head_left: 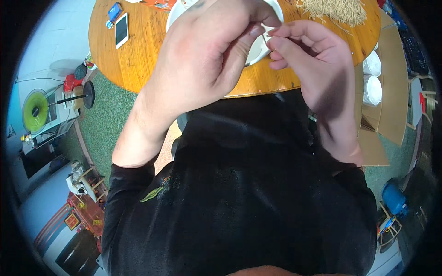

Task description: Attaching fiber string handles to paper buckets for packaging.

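Note:
My left hand is raised over the near edge of a round wooden table, its thumb and fingers closed in a pinch. Facing it, my right hand also pinches, with thumb and index finger together and the other fingers curled. The fingertips of both hands nearly meet above a white round dish, which the left hand largely covers. Something small and thin seems to be between the fingertips, too small to name. To the right of the dish lies a heap of thin tan strands.
On the wooden table lie a white phone and a small blue packet at the left. Stacked white containers and cardboard are at the right. A green fan stands at the far left.

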`<action>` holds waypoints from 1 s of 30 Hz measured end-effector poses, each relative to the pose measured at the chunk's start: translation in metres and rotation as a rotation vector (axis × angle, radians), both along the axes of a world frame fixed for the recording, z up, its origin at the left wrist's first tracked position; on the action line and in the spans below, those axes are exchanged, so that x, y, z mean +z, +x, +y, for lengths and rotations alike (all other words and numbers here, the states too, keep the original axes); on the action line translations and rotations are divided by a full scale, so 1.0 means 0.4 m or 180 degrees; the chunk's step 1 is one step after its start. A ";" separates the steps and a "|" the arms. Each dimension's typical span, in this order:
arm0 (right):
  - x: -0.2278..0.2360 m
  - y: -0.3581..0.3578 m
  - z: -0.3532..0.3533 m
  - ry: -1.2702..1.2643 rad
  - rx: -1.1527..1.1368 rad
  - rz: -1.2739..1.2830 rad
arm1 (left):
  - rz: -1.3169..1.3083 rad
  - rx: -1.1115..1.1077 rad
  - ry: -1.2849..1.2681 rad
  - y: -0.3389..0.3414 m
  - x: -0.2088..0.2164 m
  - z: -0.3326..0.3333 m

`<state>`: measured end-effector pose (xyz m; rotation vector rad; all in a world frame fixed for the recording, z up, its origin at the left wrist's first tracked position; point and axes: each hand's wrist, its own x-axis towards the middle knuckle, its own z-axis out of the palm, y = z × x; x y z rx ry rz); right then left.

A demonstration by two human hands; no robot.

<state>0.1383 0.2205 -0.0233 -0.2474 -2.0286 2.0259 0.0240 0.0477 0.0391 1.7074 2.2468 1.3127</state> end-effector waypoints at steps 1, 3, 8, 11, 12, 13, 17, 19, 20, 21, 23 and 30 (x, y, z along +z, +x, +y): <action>0.006 -0.001 0.002 0.0004 0.0011 0.0000 | 0.0171 -0.0087 0.0028 -0.002 0.003 0.003; 0.016 -0.001 0.005 0.0257 0.0072 -0.0283 | 0.0058 -0.0138 -0.0048 -0.008 0.012 0.013; 0.011 0.004 0.026 -0.0013 0.0210 -0.0324 | 0.0639 -0.0207 -0.0066 -0.014 0.014 0.042; 0.002 -0.001 0.057 -0.0110 0.0489 -0.0452 | 0.0414 -0.0097 -0.0134 -0.023 0.011 0.045; 0.001 -0.001 0.062 -0.0143 0.0615 -0.0448 | 0.0398 -0.0134 -0.0145 -0.026 0.009 0.047; 0.003 0.000 0.060 -0.0140 0.0613 -0.0451 | 0.0383 -0.0172 -0.0155 -0.029 0.008 0.048; -0.011 0.001 0.069 -0.0061 0.0568 -0.0368 | 0.0299 -0.0285 -0.0096 -0.026 0.000 0.063; -0.017 0.005 0.077 -0.0022 0.0623 -0.0336 | -0.0120 -0.0157 -0.0076 -0.037 -0.010 0.078; -0.018 0.003 0.077 -0.0122 0.0643 -0.0337 | -0.0116 -0.0141 -0.0075 -0.045 -0.034 0.089; -0.016 0.002 0.075 -0.0217 0.0653 -0.0340 | -0.0328 -0.0573 0.0891 -0.052 -0.071 0.103; -0.019 0.000 0.062 -0.0384 0.0612 -0.0258 | -0.0545 -0.1012 0.1846 -0.042 -0.099 0.091; -0.039 0.006 0.052 -0.1263 0.0470 -0.0012 | -0.0030 0.0399 -0.1031 0.009 -0.061 0.012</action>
